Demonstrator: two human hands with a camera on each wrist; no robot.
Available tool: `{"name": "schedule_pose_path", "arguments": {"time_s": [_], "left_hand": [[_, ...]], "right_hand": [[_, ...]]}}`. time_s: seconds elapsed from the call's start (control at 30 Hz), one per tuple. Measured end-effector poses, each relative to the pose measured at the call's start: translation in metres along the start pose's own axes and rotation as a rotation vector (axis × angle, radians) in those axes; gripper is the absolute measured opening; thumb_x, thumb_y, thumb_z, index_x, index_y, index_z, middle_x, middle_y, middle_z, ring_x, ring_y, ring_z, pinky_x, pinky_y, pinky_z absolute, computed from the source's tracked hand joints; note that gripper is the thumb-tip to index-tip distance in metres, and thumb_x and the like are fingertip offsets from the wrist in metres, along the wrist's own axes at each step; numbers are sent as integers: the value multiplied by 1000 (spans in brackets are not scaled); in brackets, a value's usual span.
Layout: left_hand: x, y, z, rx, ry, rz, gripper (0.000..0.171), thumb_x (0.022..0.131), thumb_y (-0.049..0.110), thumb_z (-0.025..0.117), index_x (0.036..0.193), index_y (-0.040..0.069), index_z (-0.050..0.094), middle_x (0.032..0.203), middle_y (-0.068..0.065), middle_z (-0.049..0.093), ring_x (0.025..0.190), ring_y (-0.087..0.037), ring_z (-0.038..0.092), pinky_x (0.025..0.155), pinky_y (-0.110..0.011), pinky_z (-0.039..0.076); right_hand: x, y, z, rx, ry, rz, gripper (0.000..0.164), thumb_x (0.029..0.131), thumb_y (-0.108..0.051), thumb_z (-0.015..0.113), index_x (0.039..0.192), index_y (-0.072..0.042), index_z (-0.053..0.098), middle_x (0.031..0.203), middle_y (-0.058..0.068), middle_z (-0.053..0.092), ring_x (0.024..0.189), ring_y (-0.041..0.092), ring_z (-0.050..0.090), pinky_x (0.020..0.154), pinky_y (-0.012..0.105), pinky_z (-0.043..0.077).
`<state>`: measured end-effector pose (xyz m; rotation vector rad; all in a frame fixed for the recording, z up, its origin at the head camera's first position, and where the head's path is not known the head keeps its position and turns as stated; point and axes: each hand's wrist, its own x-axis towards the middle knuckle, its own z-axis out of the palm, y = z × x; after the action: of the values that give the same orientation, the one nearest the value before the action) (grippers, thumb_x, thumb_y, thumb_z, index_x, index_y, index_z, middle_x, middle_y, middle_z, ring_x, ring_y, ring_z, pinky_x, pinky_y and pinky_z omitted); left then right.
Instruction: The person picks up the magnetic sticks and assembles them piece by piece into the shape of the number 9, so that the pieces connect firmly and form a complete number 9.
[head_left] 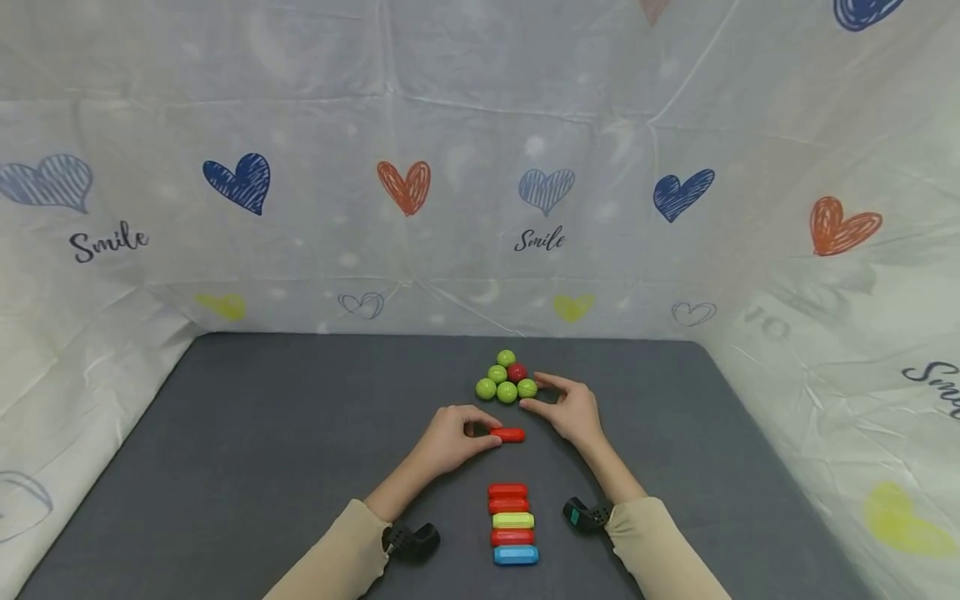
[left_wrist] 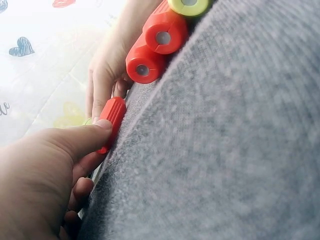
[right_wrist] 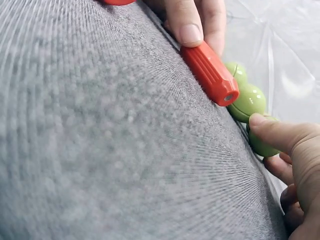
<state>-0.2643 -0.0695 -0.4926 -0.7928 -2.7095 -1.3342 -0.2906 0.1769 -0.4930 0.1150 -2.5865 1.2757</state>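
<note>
In the head view, a red stick is pinched near one end by the thumb and fingers of the left hand, its other end left jutting past the fingertips. A green ball is clasped between the thumb and finger of the right hand; more balls are clustered just beyond those fingertips. A row of sticks is laid on the wrist side of both hands' fingers. In the left wrist view, the red stick is pressed by the thumb tip and crossed by it. In the right wrist view, the green ball is touched by the right thumb tip, and the red stick's free end is pointed toward those fingers, apart from them.
</note>
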Motion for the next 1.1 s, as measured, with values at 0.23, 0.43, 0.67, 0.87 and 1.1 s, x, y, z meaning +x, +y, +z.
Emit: {"name": "schedule_pose_path", "arguments": {"time_s": [0.23, 0.43, 0.67, 0.87, 1.1], "left_hand": [[0, 1, 1, 0, -5, 13, 17, 93, 24, 85, 109, 19, 85, 83, 9, 70, 58, -6, 48, 55, -25, 41], [0, 1, 0, 0, -5, 24, 18, 93, 24, 85, 110, 19, 85, 92, 8, 75, 58, -6, 49, 56, -25, 42], [-1, 1, 0, -2, -7, 6, 18, 93, 24, 85, 110, 18, 85, 90, 7, 75, 60, -6, 51, 57, -25, 44], [0, 2, 2, 7, -17, 14, 20, 94, 26, 84, 112, 17, 85, 96, 5, 78, 64, -5, 53, 60, -25, 46], [-2, 1, 1, 4, -13, -9, 19, 93, 25, 85, 112, 19, 85, 96, 8, 77, 65, -5, 53, 61, -24, 47]], "right_hand": [[-2, 2, -2, -3, -15, -33, 46, 84, -31, 92, 126, -15, 80, 70, 9, 72, 40, 9, 35, 43, 24, 30], [-3, 2, -2, -3, -19, -40, 44, 87, -32, 91, 126, -15, 80, 44, -7, 44, 39, 10, 33, 43, 24, 28], [-4, 1, -1, 54, 17, -21, 45, 87, -32, 91, 125, -12, 80, 73, 12, 72, 41, 9, 33, 44, 25, 30], [-15, 1, -7, 138, 32, 18, 42, 89, -30, 89, 126, -13, 79, 86, 10, 73, 47, 10, 40, 48, 25, 33], [-31, 5, -14, 184, -124, -98, 39, 92, -22, 86, 128, -10, 76, 68, -1, 57, 46, 6, 39, 48, 25, 35]]}}
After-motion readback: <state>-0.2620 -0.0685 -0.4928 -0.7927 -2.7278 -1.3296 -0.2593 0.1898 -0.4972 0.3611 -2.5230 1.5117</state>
